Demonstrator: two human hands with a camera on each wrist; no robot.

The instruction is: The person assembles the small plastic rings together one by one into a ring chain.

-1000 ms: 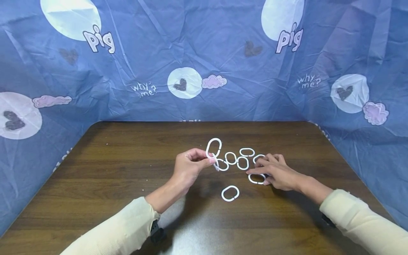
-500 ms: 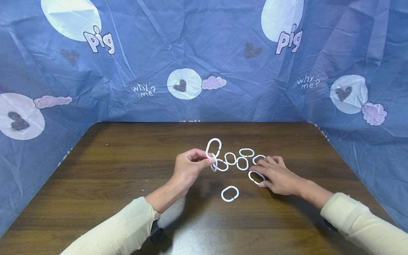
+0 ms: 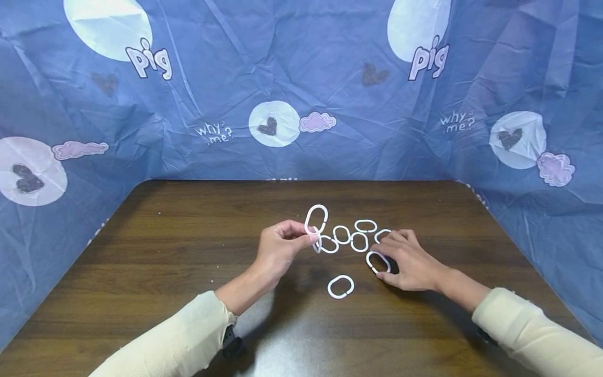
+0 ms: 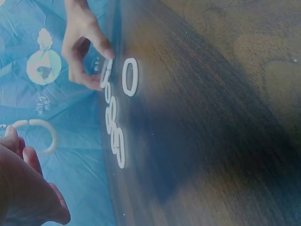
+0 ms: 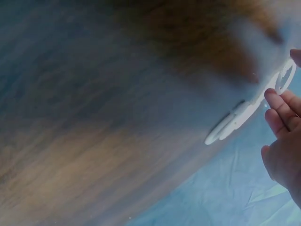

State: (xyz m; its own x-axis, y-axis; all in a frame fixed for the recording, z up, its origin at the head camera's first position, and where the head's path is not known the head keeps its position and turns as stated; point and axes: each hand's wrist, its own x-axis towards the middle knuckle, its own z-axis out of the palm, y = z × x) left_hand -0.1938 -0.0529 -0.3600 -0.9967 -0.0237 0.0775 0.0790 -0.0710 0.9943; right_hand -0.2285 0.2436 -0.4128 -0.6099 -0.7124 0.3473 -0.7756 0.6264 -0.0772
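Note:
White oval split links lie on the brown table. My left hand [image 3: 280,246] pinches a pair of them between thumb and fingers in the head view. One upper link [image 3: 307,219] stands up above the fingertips, and a lower link [image 3: 317,247] hangs at the thumb, overlapping it. At the right of the group, my right hand [image 3: 410,262] pinches another link [image 3: 369,262], tilted up on edge. The right wrist view shows that link [image 5: 292,77] between thumb and fingertips. A further link [image 3: 379,235] lies partly hidden behind the right hand's fingers.
Several loose links [image 3: 359,233] lie between the hands, close together. One single link [image 3: 330,285] lies nearer the front. A blue printed cloth [image 3: 301,68] hangs behind and along both sides of the wooden table [image 3: 212,209].
The right hand has shifted slightly, its thumb coming to the near edge of the link, which has tipped up from lying flat. The left hand's lower link has swung a little; that hand stays put.

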